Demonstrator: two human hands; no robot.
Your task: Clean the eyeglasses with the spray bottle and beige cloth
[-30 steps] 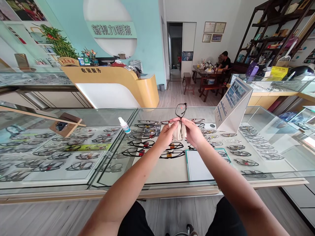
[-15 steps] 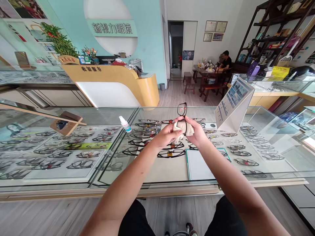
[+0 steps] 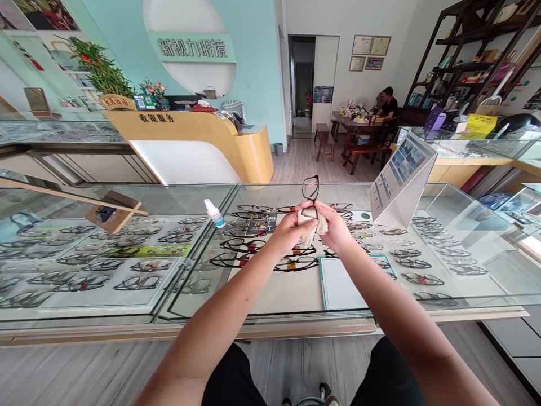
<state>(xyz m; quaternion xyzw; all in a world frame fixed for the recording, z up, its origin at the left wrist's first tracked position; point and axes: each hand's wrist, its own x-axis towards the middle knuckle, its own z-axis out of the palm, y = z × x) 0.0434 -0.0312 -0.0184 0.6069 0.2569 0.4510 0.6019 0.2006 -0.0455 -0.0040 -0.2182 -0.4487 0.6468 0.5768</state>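
Note:
A pair of black-rimmed eyeglasses (image 3: 310, 189) is held on end above the glass counter, one lens with a small red-and-white sticker pointing up. A cream cleaning cloth (image 3: 307, 225) is bunched round the lower lens. My left hand (image 3: 291, 230) is closed on the cloth, its thumb pressed on the near side and its fingers partly hidden behind. My right hand (image 3: 337, 226) grips the eyeglasses near the bridge from the right, against the cloth's edge. The folded temples cannot be made out. To the left, a white spray bottle (image 3: 214, 213) with a blue label stands on the counter.
Under the glass counter top (image 3: 270, 307) lie rows of spectacle frames. A standing card display (image 3: 401, 177) is at the right, a wooden stand (image 3: 113, 212) at the left. Beyond are a reception desk (image 3: 190, 127) and a seated person (image 3: 386, 107) at a table.
Both hands have shifted slightly left with the eyeglasses. The cloth is bunched tighter, with less of it showing by my right hand.

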